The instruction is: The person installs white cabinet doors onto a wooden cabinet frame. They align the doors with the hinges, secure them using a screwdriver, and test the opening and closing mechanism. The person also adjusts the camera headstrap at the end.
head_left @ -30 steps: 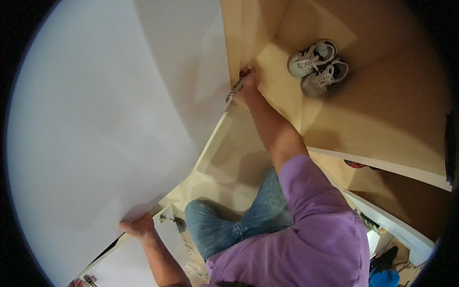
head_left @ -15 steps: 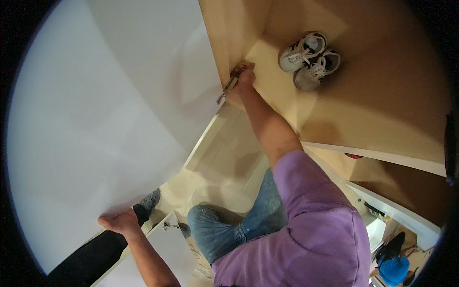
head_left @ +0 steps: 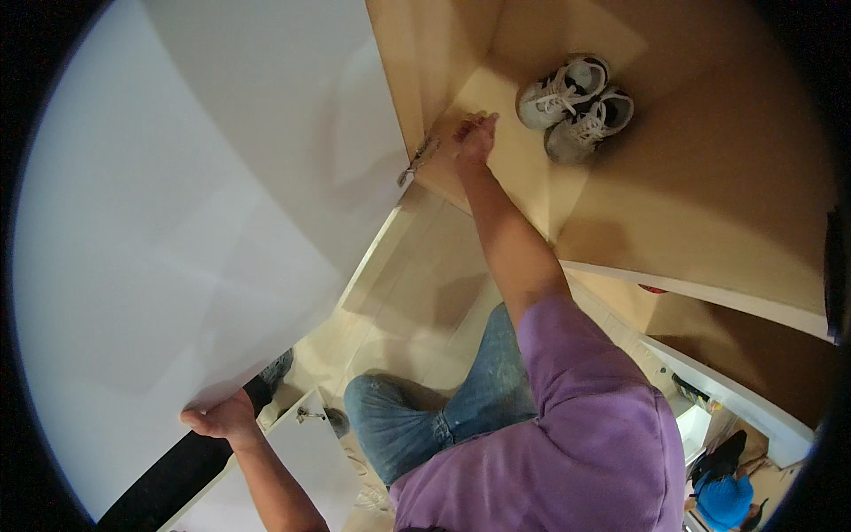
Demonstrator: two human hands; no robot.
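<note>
A large white cabinet door fills the left side, standing swung out from a wood-coloured cabinet. My left hand grips the door's free edge at the lower left, thumb stretched along it. A metal hinge joins the door to the cabinet wall. Just to the right of that hinge, apart from it, my right hand hovers inside the cabinet, fingers loosely bent and apart, with nothing visible in them. A pair of worn white-and-black sneakers sits on the cabinet's bottom, right of that hand.
Another white panel with a hinge lies at the lower left, beside a person's black-clad leg. Below the cabinet's white front edge is a lower compartment. A person in blue is at the lower right.
My right hand has let go of the hinge and moved slightly right, away from it. My left hand keeps its hold on the door edge.
</note>
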